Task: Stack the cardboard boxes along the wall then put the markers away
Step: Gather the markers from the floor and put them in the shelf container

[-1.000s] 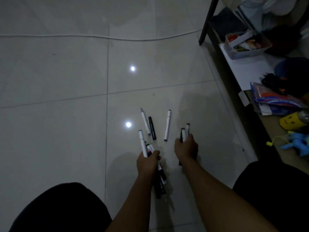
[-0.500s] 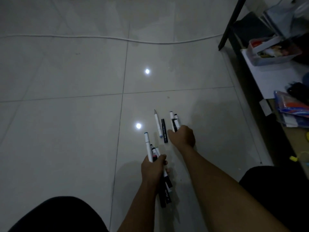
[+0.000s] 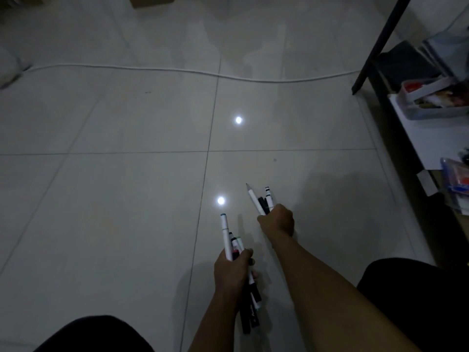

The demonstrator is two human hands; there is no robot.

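My left hand (image 3: pixel 232 271) grips a bundle of several black and white markers (image 3: pixel 227 237) that stick out above and below the fist. My right hand (image 3: pixel 278 221), a little farther forward and to the right, is closed on a second bunch of markers (image 3: pixel 256 201), white and black, pointing away from me. No markers lie loose on the pale floor tiles (image 3: pixel 127 199). The bottom edge of a cardboard box (image 3: pixel 152 1) shows at the top of the view.
A white cable (image 3: pixel 177 70) crosses the floor far ahead. At the right stands a low shelf with a black leg (image 3: pixel 378 44), a clear plastic tub (image 3: pixel 431 102) of small items, papers and packets. My dark-clothed knees fill the lower corners.
The three markers that lay on the floor are now in my right hand, which moved left to gather them. The view has tilted up, showing more floor and a box.
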